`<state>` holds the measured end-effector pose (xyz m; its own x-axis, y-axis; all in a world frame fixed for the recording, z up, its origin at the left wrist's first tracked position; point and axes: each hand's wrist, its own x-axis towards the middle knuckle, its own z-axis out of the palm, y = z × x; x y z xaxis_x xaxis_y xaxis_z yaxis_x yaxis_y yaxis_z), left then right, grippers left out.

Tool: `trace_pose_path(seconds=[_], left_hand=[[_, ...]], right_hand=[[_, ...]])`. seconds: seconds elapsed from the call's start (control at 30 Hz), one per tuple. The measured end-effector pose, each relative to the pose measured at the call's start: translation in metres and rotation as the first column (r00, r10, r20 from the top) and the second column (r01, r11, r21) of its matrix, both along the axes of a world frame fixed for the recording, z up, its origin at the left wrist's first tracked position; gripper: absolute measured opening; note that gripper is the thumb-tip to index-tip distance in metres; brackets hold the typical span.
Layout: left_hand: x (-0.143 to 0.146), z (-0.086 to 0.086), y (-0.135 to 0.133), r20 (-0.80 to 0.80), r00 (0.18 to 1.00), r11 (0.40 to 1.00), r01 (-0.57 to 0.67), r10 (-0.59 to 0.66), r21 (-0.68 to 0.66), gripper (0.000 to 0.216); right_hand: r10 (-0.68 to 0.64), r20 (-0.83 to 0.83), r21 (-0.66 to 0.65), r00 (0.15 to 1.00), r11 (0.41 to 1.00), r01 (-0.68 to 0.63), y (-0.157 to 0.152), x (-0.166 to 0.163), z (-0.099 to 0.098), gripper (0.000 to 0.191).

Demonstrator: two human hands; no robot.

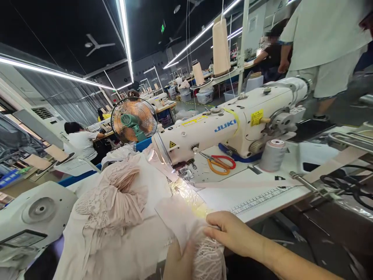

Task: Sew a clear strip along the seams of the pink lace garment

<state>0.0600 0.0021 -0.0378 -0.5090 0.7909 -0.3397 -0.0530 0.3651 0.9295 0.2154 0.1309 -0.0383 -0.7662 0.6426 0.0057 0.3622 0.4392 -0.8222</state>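
Observation:
My left hand [180, 259] is at the bottom of the view, thumb and fingers closed on a pale pink fabric piece [175, 212]. To its right, my right hand [229, 232] is closed at the edge of the same piece, above a gathered lace part [209, 258] that hangs over the table edge. A small dark bit shows between its fingers; I cannot tell what it is. Beyond the hands stands a white sewing machine [204, 134], its needle area lit. A heap of pink lace garments [116, 194] lies to the left.
Orange-and-red-handled scissors [221, 165] and a grey thread cone [273, 155] sit beside the machine. A ruler strip [259, 200] runs along the table's front. At the right are metal guide rods [309, 184]. A fan [134, 120] stands behind; a person [326, 46] is at upper right.

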Motion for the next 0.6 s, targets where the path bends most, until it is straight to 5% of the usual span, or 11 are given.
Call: trace_pose_path(seconds=[0.23,0.4,0.57,0.6], left_hand=[[0.009,-0.017,0.005,0.201,0.976,0.994,-0.099,0.088,0.048,0.054],[0.011,-0.021,0.013,0.325,0.946,0.995,-0.045,0.014,0.089,0.052],[0.009,-0.017,0.022,0.582,0.802,0.987,0.056,-0.135,0.152,0.045],[0.008,-0.017,0.024,0.635,0.757,0.986,0.076,-0.155,0.151,0.043]], right_hand=[[-0.050,0.083,0.089,0.995,0.995,0.042,-0.008,0.001,0.004,0.032],[-0.125,0.096,0.186,0.987,0.977,0.106,-0.013,0.006,0.005,0.029],[-0.416,-0.127,-0.006,0.900,0.908,0.419,-0.011,0.058,-0.017,0.036],[-0.407,-0.111,-0.081,0.907,0.913,0.400,-0.013,0.069,-0.023,0.036]])
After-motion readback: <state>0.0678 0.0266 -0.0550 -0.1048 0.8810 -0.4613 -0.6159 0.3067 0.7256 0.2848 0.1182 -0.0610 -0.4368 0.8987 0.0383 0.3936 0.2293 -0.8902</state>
